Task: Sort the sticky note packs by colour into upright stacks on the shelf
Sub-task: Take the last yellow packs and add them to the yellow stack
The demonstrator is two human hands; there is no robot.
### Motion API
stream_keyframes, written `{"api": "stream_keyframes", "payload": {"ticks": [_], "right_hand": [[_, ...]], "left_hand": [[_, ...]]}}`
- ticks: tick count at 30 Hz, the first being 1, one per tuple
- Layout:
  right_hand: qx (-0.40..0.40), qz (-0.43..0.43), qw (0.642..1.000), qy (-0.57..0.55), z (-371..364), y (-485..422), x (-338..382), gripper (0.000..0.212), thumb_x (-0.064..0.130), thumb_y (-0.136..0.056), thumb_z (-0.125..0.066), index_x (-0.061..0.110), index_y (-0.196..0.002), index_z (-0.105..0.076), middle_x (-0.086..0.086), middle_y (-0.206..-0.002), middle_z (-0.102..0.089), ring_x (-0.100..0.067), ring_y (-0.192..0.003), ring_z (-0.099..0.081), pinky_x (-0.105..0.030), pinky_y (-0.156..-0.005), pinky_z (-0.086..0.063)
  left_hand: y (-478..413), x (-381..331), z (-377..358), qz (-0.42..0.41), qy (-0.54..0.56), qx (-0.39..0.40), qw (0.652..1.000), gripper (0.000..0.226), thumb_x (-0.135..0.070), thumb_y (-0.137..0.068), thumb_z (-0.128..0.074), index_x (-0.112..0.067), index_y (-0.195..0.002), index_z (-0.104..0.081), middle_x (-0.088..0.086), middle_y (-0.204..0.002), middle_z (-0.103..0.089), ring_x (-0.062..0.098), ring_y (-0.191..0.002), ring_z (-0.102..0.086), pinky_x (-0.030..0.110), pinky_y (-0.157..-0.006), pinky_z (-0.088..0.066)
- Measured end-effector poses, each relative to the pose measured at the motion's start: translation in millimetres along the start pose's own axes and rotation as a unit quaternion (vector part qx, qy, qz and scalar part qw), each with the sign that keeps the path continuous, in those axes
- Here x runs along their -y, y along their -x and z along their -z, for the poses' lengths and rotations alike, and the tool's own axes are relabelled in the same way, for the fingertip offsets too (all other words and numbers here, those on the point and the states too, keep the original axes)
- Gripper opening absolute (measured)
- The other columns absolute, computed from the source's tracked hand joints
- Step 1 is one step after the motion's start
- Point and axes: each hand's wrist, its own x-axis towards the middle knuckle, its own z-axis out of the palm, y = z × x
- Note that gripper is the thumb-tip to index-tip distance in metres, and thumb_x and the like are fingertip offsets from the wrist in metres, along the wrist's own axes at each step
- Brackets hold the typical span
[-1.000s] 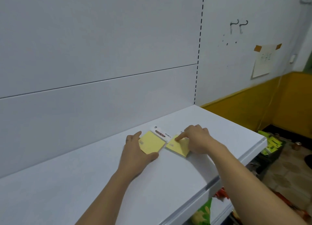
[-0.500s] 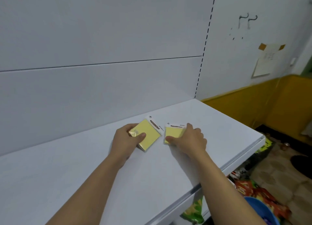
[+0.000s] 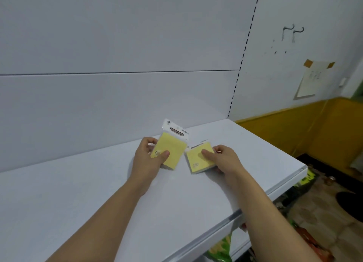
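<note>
A: The shelf (image 3: 102, 193) looks like smooth painted white metal, matt with a faint sheen, as does the back panel (image 3: 98, 45) behind it.

B: And the 2 packs?

A: Yellow paper pads in glossy clear plastic wrap. The left pack (image 3: 170, 149) carries a white printed header card; film on the right pack (image 3: 198, 159) catches light at its edges.

B: The wall?

A: The painted wall (image 3: 294, 10) is matt and scuffed; a paper sheet (image 3: 310, 81) hangs there under brown tape.
</note>
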Motion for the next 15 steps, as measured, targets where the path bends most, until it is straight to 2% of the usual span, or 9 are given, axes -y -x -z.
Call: {"api": "stream_keyframes", "payload": {"ticks": [3,6,9,12,15], "right_hand": [[-0.07,0.092,0.993,0.03,-10,5,-11,0.023,0.028,-0.081,-0.072,0.016,-0.081,-0.053,-0.001,-0.082,-0.062,-0.018,-0.074,-0.057,-0.036,-0.068,-0.047],[-0.09,0.127,0.988,-0.012,-8,9,-13,0.018,0.02,-0.082,-0.071,0.018,-0.087,-0.053,0.001,-0.085,-0.063,-0.018,-0.078,-0.058,-0.037,-0.07,-0.05],[-0.096,0.151,0.984,-0.005,-6,11,-13,0.018,0.012,-0.082,-0.069,0.014,-0.091,-0.054,0.002,-0.085,-0.065,-0.016,-0.079,-0.06,-0.028,-0.069,-0.048],[-0.097,0.161,0.982,-0.005,-8,13,-13,0.018,0.009,-0.081,-0.07,0.014,-0.092,-0.056,0.004,-0.084,-0.066,-0.013,-0.078,-0.061,-0.017,-0.063,-0.045],[-0.083,0.161,0.983,0.013,-7,15,-11,0.021,0.008,-0.081,-0.07,0.021,-0.093,-0.058,0.008,-0.08,-0.065,-0.008,-0.075,-0.061,-0.008,-0.059,-0.042]], "left_hand": [[-1,2,-5,-0.021,-0.065,0.003,0.998,0.028,-0.007,-0.085,-0.067,-0.02,-0.088,-0.043,0.009,-0.095,-0.055,0.024,-0.085,-0.059,0.045,-0.074,-0.058],[-1,4,-5,-0.05,-0.193,0.025,0.98,0.027,-0.019,-0.083,-0.069,-0.019,-0.089,-0.043,-0.003,-0.085,-0.058,0.017,-0.076,-0.056,0.039,-0.071,-0.049],[-2,2,1,-0.058,-0.255,0.008,0.965,0.028,-0.024,-0.078,-0.074,-0.02,-0.095,-0.052,-0.009,-0.09,-0.062,0.009,-0.08,-0.059,0.03,-0.071,-0.049],[-2,2,7,-0.065,-0.287,-0.009,0.956,0.026,-0.025,-0.078,-0.073,-0.021,-0.098,-0.057,-0.009,-0.091,-0.063,0.009,-0.082,-0.059,0.03,-0.073,-0.049],[0,2,7,-0.062,-0.297,-0.006,0.953,0.019,-0.02,-0.082,-0.07,-0.023,-0.096,-0.058,-0.008,-0.086,-0.062,0.009,-0.075,-0.058,0.025,-0.067,-0.046]]}}
